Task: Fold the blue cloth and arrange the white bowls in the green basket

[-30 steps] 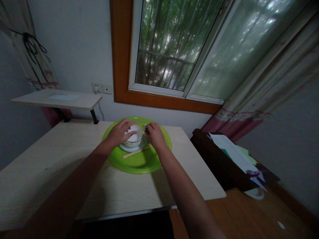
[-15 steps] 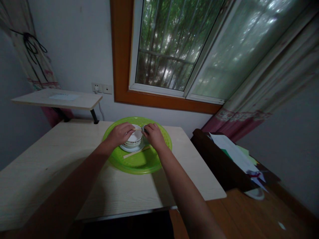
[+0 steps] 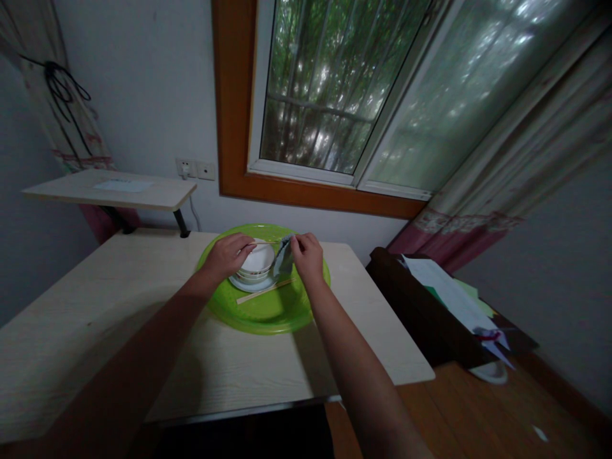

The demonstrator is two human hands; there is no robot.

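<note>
My left hand point(image 3: 228, 256) is closed on one end of a thin pale chopstick point(image 3: 262, 242), held level above the bowls. My right hand point(image 3: 307, 256) pinches a grey-blue cloth point(image 3: 284, 256) that hangs down at the chopstick's other end. Beneath my hands, several white bowls point(image 3: 258, 260) stand stacked on a pale plate point(image 3: 243, 284). In front of the plate, more chopsticks point(image 3: 258, 294) lie together at a slant. All of this is in a round green basin point(image 3: 272, 325).
The basin is on a light wooden table point(image 3: 229, 370). A small raised shelf point(image 3: 115, 191) stands at the table's back left. Beyond the right edge is a dark brown box point(image 3: 411, 306) with papers point(image 3: 444, 287) on it. A window point(image 3: 335, 89) is behind.
My right hand has moved right and away from my left, so more of the cloth and the chopstick shows. My left hand has shifted slightly left, still gripping the chopstick.
</note>
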